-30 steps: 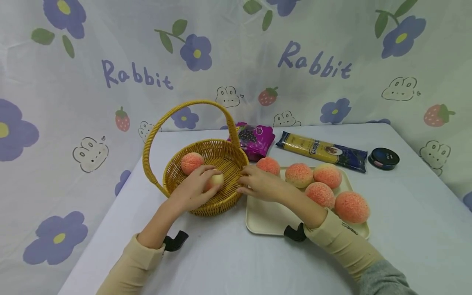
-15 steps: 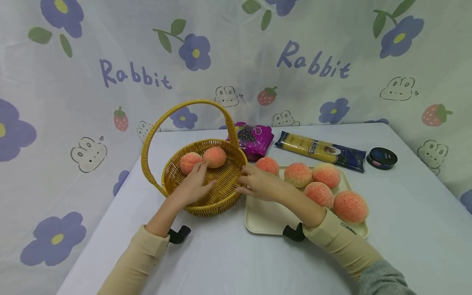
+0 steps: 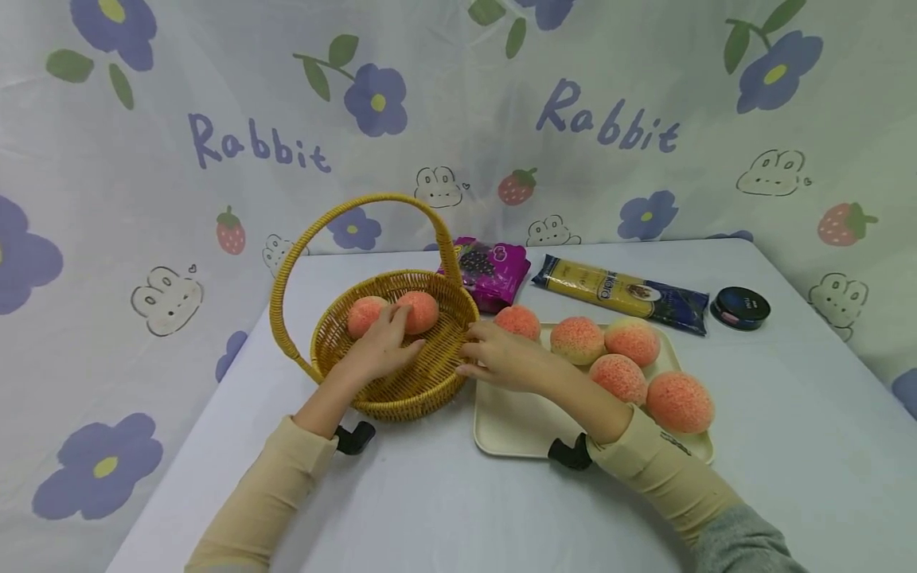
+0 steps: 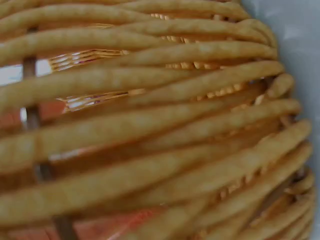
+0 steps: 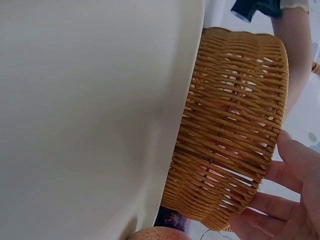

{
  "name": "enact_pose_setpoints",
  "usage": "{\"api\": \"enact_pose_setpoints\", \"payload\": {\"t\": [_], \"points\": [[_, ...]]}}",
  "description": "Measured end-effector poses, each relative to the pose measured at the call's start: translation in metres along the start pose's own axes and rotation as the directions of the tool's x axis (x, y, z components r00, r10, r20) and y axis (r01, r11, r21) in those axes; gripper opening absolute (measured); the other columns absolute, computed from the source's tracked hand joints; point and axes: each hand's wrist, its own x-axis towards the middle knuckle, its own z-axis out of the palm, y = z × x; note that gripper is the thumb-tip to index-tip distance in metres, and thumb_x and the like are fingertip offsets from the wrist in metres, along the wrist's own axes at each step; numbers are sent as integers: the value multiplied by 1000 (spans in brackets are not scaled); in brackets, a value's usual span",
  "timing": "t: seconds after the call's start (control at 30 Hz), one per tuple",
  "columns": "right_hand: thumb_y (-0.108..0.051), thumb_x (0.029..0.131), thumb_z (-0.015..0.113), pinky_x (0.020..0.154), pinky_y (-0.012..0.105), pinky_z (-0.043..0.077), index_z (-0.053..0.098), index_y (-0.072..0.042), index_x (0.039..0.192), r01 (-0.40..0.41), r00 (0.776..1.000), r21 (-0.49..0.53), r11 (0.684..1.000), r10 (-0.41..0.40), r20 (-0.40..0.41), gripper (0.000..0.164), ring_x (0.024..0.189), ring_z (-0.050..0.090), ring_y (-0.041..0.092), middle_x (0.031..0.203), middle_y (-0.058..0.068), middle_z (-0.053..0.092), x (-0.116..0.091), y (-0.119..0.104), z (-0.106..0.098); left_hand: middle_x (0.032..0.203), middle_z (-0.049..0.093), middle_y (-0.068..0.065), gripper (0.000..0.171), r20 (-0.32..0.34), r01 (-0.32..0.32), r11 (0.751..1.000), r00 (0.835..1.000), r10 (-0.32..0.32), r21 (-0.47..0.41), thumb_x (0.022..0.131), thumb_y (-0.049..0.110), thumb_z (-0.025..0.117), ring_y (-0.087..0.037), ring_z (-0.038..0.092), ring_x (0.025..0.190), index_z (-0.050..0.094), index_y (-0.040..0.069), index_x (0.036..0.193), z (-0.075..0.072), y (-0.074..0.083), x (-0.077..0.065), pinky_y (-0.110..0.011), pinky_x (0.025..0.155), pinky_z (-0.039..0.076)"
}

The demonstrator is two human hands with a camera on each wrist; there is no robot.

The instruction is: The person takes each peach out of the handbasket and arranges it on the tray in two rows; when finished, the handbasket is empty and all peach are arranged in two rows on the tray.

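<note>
A yellow woven basket (image 3: 401,410) with a tall hoop handle holds two pinkish-orange peaches, one at left (image 3: 365,316) and one at right (image 3: 419,311). My left hand (image 3: 376,350) reaches over the near rim, fingers extended, fingertips overlapping the right peach. My right hand (image 3: 505,356) grips the basket's right rim; in the right wrist view its thumb and fingers (image 5: 267,212) lie at the rim. Beside it, a cream tray (image 3: 512,426) bears several more peaches (image 3: 680,402). The left wrist view is filled by the basket's weave (image 4: 150,120), with peach colour through the gaps.
Behind the basket lies a purple grape-printed packet (image 3: 494,274). A blue and yellow pasta bag (image 3: 623,293) and a round black tin (image 3: 741,308) sit at the back right. A printed cloth (image 3: 458,119) hangs behind the white table (image 3: 430,509).
My left hand let go of a peach, which turned pink side up and settled further back beside the other. The hand then shifted slightly right onto it. My right hand stayed at the rim.
</note>
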Motion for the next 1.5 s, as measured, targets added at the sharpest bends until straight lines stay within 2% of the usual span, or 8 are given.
{"api": "enact_pose_setpoints", "payload": {"t": [0.37, 0.67, 0.83, 0.97, 1.13, 1.27, 1.37, 1.5], "points": [[-37, 93, 51, 81, 28, 46, 65, -8, 108, -2, 1000, -3, 1000, 2, 4, 35, 100, 48, 16, 111, 7, 53, 1, 1, 1, 149, -4, -24, 81, 136, 11, 1000, 991, -9, -14, 92, 31, 52, -45, 27, 127, 0, 4, 146, -7, 0, 15, -56, 93, 34], [-37, 92, 52, 85, 29, 44, 65, -8, 108, 6, 1000, -4, 1000, -5, 13, 35, 103, 49, 17, 112, 7, 54, 1, 3, 0, 147, -11, -26, 83, 119, -9, 994, 993, 22, -107, 91, 28, 54, -46, 21, 129, -5, 4, 146, 1, -6, 27, -56, 92, 35], [-36, 93, 52, 86, 29, 44, 65, -7, 108, 15, 1000, 13, 1000, -15, 8, 35, 104, 49, 17, 112, 7, 54, 1, 2, 0, 147, 1, -27, 80, 73, 33, 997, 997, -27, -77, 90, 29, 54, -45, 37, 121, 2, 4, 146, 2, -3, 23, -56, 88, 39], [-36, 93, 52, 87, 30, 44, 65, -7, 108, 19, 1000, 18, 1000, -19, 5, 35, 104, 49, 18, 112, 8, 54, 1, 2, 0, 142, 12, -25, 76, 23, 63, 995, 998, -62, -72, 90, 31, 54, -39, 55, 99, 10, 2, 146, 1, 3, 17, -49, 79, 46], [-36, 93, 52, 86, 29, 44, 65, -8, 108, 8, 1000, 17, 1000, -8, 2, 34, 104, 49, 17, 112, 8, 54, 2, 3, 0, 133, 14, -21, 67, -11, 20, 992, 1000, -22, -128, 90, 26, 53, -29, 56, 76, 20, 0, 142, 0, 8, 14, -40, 66, 46], [-35, 93, 52, 86, 30, 44, 65, -8, 109, 7, 1000, 26, 1000, -7, 1, 34, 104, 49, 18, 112, 8, 54, 2, 3, 1, 138, 13, -22, 57, -24, -34, 981, 999, 30, -190, 89, 20, 52, -35, 53, 98, 28, -1, 137, 1, 9, 14, -44, 78, 45], [-36, 93, 52, 86, 30, 45, 65, -8, 109, 4, 1000, 29, 1000, -4, 12, 35, 104, 49, 18, 113, 8, 54, 2, 3, 1, 133, 26, -24, 54, -36, -48, 969, 999, 41, -242, 89, 18, 51, -35, 44, 114, 30, -2, 135, 0, 9, 12, -47, 88, 41], [-35, 92, 52, 86, 30, 45, 65, -8, 108, -1, 1000, 36, 999, 1, 15, 34, 105, 49, 18, 114, 8, 54, 2, 3, 1, 115, 38, -20, 50, -56, -20, 963, 998, 5, -268, 89, 16, 50, -30, 48, 96, 36, -1, 134, 1, 8, 11, -40, 72, 45]]}}
